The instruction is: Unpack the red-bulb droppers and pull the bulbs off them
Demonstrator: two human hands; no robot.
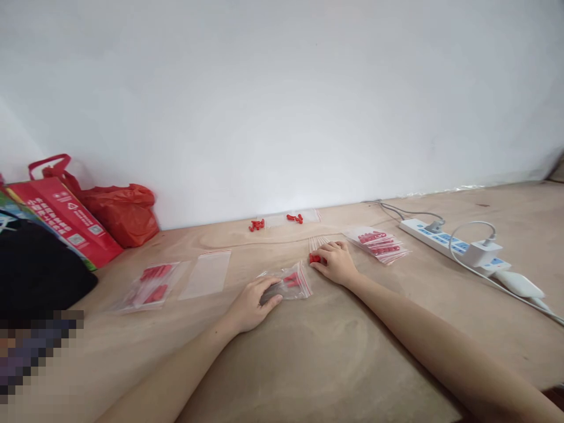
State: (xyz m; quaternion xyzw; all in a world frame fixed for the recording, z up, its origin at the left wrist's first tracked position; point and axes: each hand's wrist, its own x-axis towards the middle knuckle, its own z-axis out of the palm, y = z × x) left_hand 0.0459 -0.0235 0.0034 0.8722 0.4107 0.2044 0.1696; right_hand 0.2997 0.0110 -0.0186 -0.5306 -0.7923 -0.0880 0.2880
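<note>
Red pieces (314, 258) lie right of the zip-lock bag (288, 291), under the curled right hand (337, 262), grip unclear. The left hand (253, 302) gapes.

Partly hidden: the near side of the clear bag (302, 286), overlapped by the left hand (252, 302), its grip indeterminate; the red pieces (314, 258), covered by the right hand (337, 263), their number and hold unclear; the near ends of the thin white strips (321, 240), behind the same hand. Too small to count: the pieces in the red cluster (256, 225) near the worktop's (343, 358) far edge. Illegible: fine print on the red printed bag (66, 220), whose lower part lies behind a black bag (39, 264), itself cut by the picture's left edge. Pixelated: a patch (35, 352) toward the worktop's near left corner. Truncated: both forearms, at the bottom and lower right; a white cable (506, 289), at the right edge.
</note>
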